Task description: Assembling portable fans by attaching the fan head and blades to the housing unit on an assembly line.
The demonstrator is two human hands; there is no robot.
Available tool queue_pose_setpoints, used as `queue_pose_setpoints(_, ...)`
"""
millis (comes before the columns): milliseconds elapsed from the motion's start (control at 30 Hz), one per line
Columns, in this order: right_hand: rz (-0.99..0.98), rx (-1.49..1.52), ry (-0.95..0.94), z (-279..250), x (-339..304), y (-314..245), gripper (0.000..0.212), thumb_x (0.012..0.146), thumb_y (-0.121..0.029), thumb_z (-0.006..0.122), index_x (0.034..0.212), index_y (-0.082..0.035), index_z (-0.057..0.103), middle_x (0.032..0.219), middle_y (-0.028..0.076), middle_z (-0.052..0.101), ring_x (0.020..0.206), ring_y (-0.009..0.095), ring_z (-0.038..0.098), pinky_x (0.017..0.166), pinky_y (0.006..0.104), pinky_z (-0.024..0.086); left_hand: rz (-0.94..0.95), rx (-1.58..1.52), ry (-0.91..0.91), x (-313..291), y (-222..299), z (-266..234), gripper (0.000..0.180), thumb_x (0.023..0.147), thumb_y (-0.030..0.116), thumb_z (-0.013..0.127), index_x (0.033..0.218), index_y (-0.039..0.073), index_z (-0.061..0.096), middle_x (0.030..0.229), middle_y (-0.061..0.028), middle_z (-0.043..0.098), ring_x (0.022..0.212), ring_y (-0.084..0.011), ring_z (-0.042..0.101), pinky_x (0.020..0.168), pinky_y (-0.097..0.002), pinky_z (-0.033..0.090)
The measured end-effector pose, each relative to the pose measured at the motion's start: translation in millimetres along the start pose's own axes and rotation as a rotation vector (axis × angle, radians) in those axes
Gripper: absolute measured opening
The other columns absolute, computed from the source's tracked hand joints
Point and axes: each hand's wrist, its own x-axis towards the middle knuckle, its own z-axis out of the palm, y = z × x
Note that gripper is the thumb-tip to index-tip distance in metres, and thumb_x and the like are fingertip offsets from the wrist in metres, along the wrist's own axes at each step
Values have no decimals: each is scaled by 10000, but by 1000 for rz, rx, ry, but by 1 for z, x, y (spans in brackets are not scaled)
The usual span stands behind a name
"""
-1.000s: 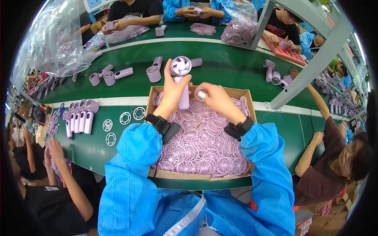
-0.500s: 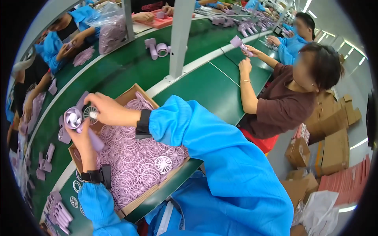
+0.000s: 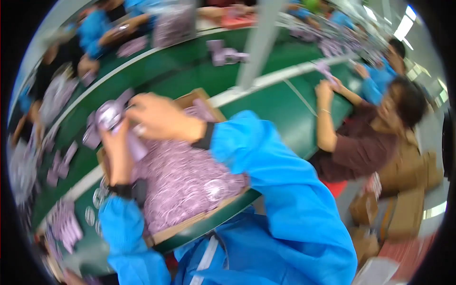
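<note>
A pale purple handheld fan (image 3: pixel 109 115) is gripped in my left hand (image 3: pixel 118 152), its round head facing up and its handle slanting below. Beside it, my right hand (image 3: pixel 161 116) is bent toward the fan head, with the fingertips at its edge. Motion blur hides whether those fingers hold anything, and whether a cover lies on the fan's face. Under both hands stands a cardboard box (image 3: pixel 164 235), heaped with pale purple round fan grilles (image 3: pixel 185 180). One whiter grille (image 3: pixel 214 189) lies on top of the heap near the box's right side.
Purple fan parts (image 3: pixel 223 54) lie on the green belt (image 3: pixel 175 69) behind a metal post (image 3: pixel 259 52). More fan bodies (image 3: pixel 66 228) and white rings (image 3: pixel 90 216) are at the left. A co-worker (image 3: pixel 365 137) sits at the right, near cardboard boxes (image 3: pixel 403 199).
The whole view has shifted, so the scene sits farther right and is blurred. The grille that my right hand held beside the fan no longer shows separately. My left hand keeps the fan.
</note>
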Motion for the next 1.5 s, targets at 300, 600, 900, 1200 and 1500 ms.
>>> queue_pose_setpoints(300,71,-52,-104,-12,4,-27,424,776,-65,670,1181,-24,552,1207,168,526,1111,342,518,938,394,425,352,-113,131,-17,6,10,792,701,45,715,1366,81,288,1262,-114,433,1188,-199,429,1002,-314,375)
queue_pose_setpoints(600,84,79,-110,-3,1,-19,420,786,-37,669,1186,-14,539,1190,157,513,1088,329,524,905,387,430,150,-282,31,-27,15,7,851,747,-17,650,1444,99,176,1290,-111,444,1127,-180,489,916,-286,442)
queue_pose_setpoints(900,164,81,-132,-7,0,-10,413,798,-27,655,1191,-12,530,1208,145,513,1108,322,517,926,367,414,172,-220,78,-18,6,20,833,763,-41,622,1445,144,183,1235,-99,479,1030,-169,531,809,-278,488)
queue_pose_setpoints(1200,170,154,-107,7,-9,8,414,790,-9,649,1188,-30,541,1200,148,512,1100,322,522,919,364,423,67,-221,101,-18,2,25,855,779,-87,569,1459,163,116,1208,-92,480,945,-129,533,712,-248,486)
queue_pose_setpoints(1500,218,202,-74,25,-16,20,428,781,21,628,1196,-32,541,1211,144,514,1116,308,521,936,363,417,12,-286,156,-12,-7,29,854,787,-86,562,1462,159,102,1241,-98,438,973,-135,519,735,-251,481)
